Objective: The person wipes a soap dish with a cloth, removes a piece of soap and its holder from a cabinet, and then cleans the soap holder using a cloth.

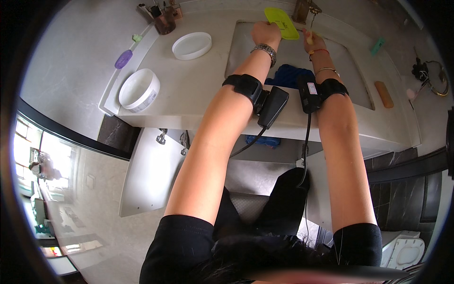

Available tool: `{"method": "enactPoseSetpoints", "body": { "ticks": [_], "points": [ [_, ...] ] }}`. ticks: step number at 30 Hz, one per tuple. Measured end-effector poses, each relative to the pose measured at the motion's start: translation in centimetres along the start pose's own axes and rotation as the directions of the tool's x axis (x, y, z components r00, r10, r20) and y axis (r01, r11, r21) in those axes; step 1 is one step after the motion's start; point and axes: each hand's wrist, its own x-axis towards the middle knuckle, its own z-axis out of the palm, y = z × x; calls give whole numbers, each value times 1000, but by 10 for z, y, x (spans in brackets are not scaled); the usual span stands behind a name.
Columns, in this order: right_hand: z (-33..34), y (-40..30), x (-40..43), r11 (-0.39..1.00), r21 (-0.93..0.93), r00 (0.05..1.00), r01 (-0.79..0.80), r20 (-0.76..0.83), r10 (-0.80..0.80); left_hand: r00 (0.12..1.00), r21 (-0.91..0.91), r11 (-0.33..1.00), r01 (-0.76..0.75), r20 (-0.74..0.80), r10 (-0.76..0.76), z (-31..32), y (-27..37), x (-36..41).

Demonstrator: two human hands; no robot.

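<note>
My left hand (267, 33) grips the edge of a flat yellow-green plastic dish (285, 26), which is tilted above the sink basin (244, 53). Close beside it, my right hand (316, 44) is closed around a small pale-yellow item (310, 38); the fingers hide too much of it to tell what it is. Just beyond that hand is a bronze-coloured faucet (313, 7), with a thin line hanging below its spout that looks like water. A dark blue cloth (290, 75) lies by the front of the basin, between my forearms.
A round white tub (139, 90) and its white lid (192, 45) are on the countertop at left. A brush holder (165, 24) is at the back left. An orange-brown bar (384, 94) lies right of the basin. Below, a cabinet door (149, 174) hangs open.
</note>
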Motion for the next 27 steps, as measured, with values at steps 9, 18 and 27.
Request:
{"method": "enactPoseSetpoints", "body": {
  "ticks": [9, 18, 27],
  "points": [
    [11, 4, -15, 938, -341, 997, 64, 64, -45, 1000, -18, 999, 26, -17, -26, 3, -3, 3],
    [3, 5, 1, 927, -372, 994, 56, 110, -16, 1000, 32, 999, -21, 24, 20, 3, -6, 5],
    [9, 4, -1, 964, -183, 961, -193, 164, 224, 996, 16, 998, -61, 62, 60, -1, -2, 1]
  ]
}}
